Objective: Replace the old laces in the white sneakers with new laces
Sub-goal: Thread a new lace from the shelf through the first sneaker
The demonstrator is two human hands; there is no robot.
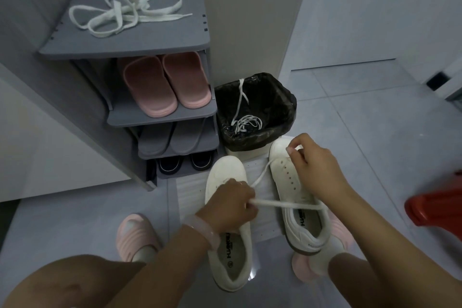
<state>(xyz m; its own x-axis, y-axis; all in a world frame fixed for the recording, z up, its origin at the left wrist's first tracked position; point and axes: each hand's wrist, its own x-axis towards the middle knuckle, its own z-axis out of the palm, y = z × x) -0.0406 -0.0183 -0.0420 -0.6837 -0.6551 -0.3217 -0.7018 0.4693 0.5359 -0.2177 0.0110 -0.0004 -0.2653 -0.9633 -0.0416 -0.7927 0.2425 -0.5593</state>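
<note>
From the head camera, two white sneakers are seen on a pale sheet (260,222) spread on the floor. The left sneaker (228,240) lies near the sheet's left edge, with no lace seen in it. The right sneaker (297,197) is held tilted at the sheet's right edge. A white lace (287,204) is pinched at one end by the left hand (231,205), whose fingers are curled round it, and is stretched across the right sneaker's opening. A further stretch of lace is pinched by the right hand (308,157) over the front eyelets. A second loose lace (125,11) is laid on the top shelf of a grey shoe rack (160,112), toward its middle. A thin lace (246,121) is seen inside a black-lined bin (282,97) beside the rack. Pink slippers (167,85) are kept on the shelf below the top.
</note>
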